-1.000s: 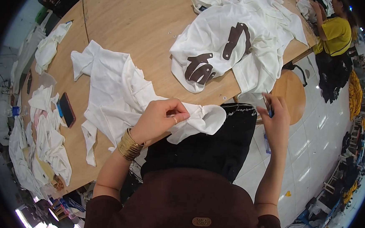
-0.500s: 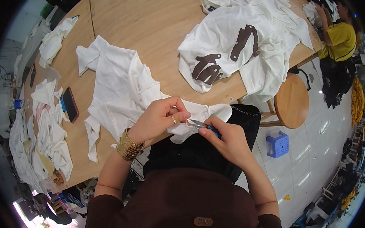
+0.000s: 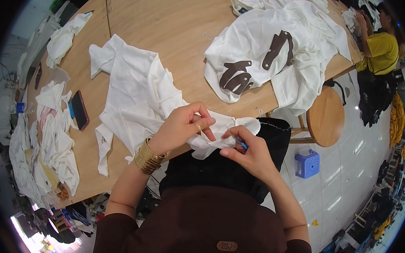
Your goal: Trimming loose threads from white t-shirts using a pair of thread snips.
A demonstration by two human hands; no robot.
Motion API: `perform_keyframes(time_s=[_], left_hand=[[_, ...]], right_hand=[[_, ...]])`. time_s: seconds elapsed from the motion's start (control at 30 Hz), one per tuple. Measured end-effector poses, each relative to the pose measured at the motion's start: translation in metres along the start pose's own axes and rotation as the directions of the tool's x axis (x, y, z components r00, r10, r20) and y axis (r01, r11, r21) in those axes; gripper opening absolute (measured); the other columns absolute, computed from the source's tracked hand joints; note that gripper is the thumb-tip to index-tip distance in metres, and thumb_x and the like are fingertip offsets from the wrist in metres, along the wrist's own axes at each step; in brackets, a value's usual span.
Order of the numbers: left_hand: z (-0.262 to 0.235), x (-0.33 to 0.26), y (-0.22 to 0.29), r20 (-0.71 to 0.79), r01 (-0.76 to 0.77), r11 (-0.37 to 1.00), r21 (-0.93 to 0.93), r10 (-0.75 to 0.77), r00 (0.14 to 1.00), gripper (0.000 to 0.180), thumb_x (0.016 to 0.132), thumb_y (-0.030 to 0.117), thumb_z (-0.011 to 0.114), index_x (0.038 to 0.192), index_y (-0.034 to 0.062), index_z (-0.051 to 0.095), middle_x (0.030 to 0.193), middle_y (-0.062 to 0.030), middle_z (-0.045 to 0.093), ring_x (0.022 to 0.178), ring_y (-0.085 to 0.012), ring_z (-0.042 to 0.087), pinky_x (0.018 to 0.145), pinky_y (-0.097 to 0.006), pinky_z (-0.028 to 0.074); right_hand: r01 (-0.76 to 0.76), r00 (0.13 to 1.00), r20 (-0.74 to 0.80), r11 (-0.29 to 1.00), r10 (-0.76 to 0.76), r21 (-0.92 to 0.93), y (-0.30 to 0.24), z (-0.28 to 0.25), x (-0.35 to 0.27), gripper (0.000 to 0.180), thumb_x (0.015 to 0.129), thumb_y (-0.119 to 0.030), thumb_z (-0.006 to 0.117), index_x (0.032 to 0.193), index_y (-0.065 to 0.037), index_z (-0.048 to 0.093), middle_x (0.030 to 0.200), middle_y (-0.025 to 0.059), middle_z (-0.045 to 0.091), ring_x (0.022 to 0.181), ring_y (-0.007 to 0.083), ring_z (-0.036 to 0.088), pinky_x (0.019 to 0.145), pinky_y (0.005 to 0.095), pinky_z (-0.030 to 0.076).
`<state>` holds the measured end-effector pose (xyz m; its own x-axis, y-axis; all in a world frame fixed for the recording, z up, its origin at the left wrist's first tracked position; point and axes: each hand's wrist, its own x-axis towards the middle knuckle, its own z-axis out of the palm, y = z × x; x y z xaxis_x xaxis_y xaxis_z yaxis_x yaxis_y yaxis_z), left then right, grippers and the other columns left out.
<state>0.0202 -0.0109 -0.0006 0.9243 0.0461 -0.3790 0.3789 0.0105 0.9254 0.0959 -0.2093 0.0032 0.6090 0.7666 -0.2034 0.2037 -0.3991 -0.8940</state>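
Head view, and your left hand bends over the white garment, which stretches from the desk out above your black trousers; whether it's pinching cloth, I can't tell! Close beside, your right hand grips a blue-handled tool, tip hidden.

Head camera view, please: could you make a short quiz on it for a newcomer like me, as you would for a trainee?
1. What colour is the garment at the fingers of the left grip? A) yellow B) white C) green
2. True or false: the blue-purple plastic stool stands on top of the wooden table.
3. Which grip holds a blue item?

Key:
1. B.
2. False; it stands on the tiled floor.
3. The right grip.
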Motion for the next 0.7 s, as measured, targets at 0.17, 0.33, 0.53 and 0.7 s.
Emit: perform_keyframes(time_s=[0.17, 0.33, 0.53, 0.7], left_hand=[[-0.003, 0.000, -0.014, -0.136, -0.053, 0.996, -0.071, 0.043, 0.990, 0.016, 0.090, 0.016, 0.054, 0.085, 0.0013, 0.049, 0.078, -0.0074, 0.064, 0.069, -0.0094, 0.058, 0.064, -0.023, 0.044], [-0.060, -0.084, -0.003, 0.026, 0.056, 0.992, -0.108, -0.054, 0.998, 0.016, 0.092, 0.016, 0.051, 0.082, 0.0034, 0.048, 0.068, -0.0034, 0.057, 0.062, -0.0091, 0.055, 0.058, -0.023, 0.043], [-0.065, -0.120, -0.042, 0.036, 0.291, 0.957, -0.004, -0.290, 0.956, 0.019, 0.092, 0.020, 0.051, 0.082, 0.0046, 0.047, 0.059, -0.0008, 0.053, 0.053, -0.0064, 0.049, 0.051, -0.021, 0.038], [-0.012, -0.053, -0.010, -0.078, 0.041, 0.999, 0.002, -0.041, 0.996, 0.016, 0.091, 0.018, 0.053, 0.085, 0.0044, 0.049, 0.060, -0.0020, 0.052, 0.053, -0.0066, 0.047, 0.052, -0.022, 0.038]], right_hand=[[0.014, 0.999, -0.041, 0.987, -0.007, 0.158, 0.024, 0.040, 0.003, 0.018, 0.080, -0.018, 0.068, 0.085, -0.002, 0.062, 0.060, 0.0027, 0.052, 0.054, 0.0094, 0.044, 0.051, 0.0237, 0.038], [-0.063, 0.961, -0.241, 0.955, 0.137, 0.291, 0.034, 0.007, 0.007, 0.015, 0.081, -0.016, 0.067, 0.080, -0.001, 0.062, 0.058, -0.0057, 0.044, 0.055, 0.0013, 0.037, 0.050, 0.0182, 0.030], [-0.109, 0.968, -0.200, 0.970, 0.153, 0.215, 0.034, -0.001, 0.011, 0.016, 0.080, -0.015, 0.069, 0.082, 0.001, 0.063, 0.058, -0.0059, 0.041, 0.057, 0.0029, 0.034, 0.051, 0.0187, 0.030], [-0.073, 0.959, -0.227, 0.920, 0.171, 0.385, 0.034, -0.010, 0.003, 0.013, 0.080, -0.012, 0.067, 0.084, 0.000, 0.062, 0.064, -0.0050, 0.051, 0.060, 0.0021, 0.043, 0.055, 0.0182, 0.033]])
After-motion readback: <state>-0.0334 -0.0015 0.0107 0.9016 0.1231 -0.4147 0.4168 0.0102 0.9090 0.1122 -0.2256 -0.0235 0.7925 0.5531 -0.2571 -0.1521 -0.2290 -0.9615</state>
